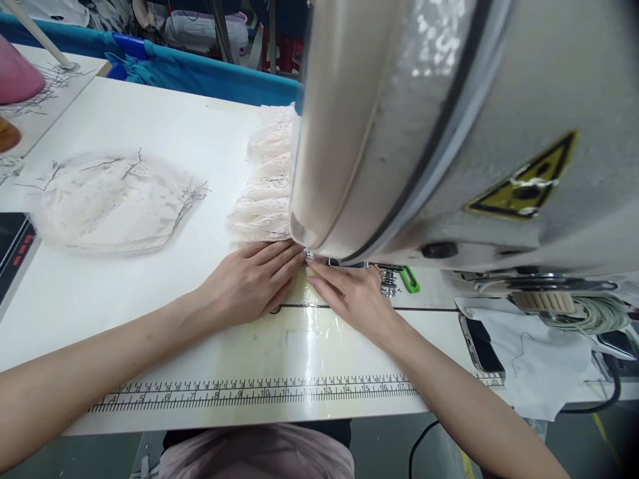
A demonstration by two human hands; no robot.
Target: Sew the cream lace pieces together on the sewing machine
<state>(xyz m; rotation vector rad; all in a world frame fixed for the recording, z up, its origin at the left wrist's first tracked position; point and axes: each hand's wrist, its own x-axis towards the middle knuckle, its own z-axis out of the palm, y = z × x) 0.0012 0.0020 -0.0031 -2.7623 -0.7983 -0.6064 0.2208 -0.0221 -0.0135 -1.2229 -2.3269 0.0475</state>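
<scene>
A gathered cream lace fabric [264, 193] lies on the white table, its right side hidden behind the sewing machine head [399, 133]. My left hand [254, 276] rests flat at the near edge of this fabric, fingers stretched out and pointing toward the presser foot [309, 253]. From the other side my right hand [357, 293] reaches in, thumb and index finger extended and apart beside the foot. The machine head covers part of its other fingers. Both hands' fingertips come close together at the needle area, where small details are hard to make out.
Another sheer cream piece [120, 203] with loose dark threads lies at left. A printed ruler [269, 394] runs along the front edge. On the right are a phone [482, 344], white cloth [544, 362] and a green clip [410, 280]. Blue cloth [214, 76] borders the back.
</scene>
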